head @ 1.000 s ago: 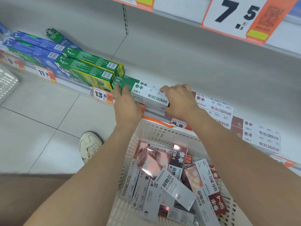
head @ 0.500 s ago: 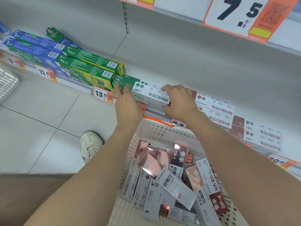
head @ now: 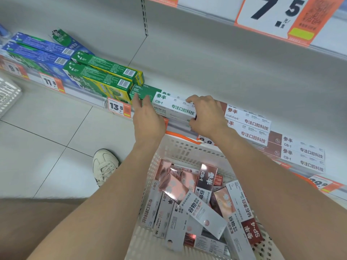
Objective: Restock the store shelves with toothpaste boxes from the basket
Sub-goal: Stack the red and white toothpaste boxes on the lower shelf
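We seat the CB-1 box [head: 174,108] on the shelf [head: 234,79] — left hand [head: 148,121] flat against its end, right hand [head: 206,117] curled round it; next, probably the basket [head: 187,146].

Big sign [head: 272,14] at 1 o'clock says 7.5, shelf tag [head: 116,108] says 13.5, white box [head: 174,107] says CB-1, and the basket box [head: 252,234] at 5 o'clock says SP-4.

place: shop aisle | 1 o'clock: large 7.5 price sign [head: 272,14] | 10 o'clock: stacked toothpaste boxes [head: 105,76] on metal shelf [head: 216,76] | 9 o'clock: 13.5 price tag [head: 117,107] on shelf edge
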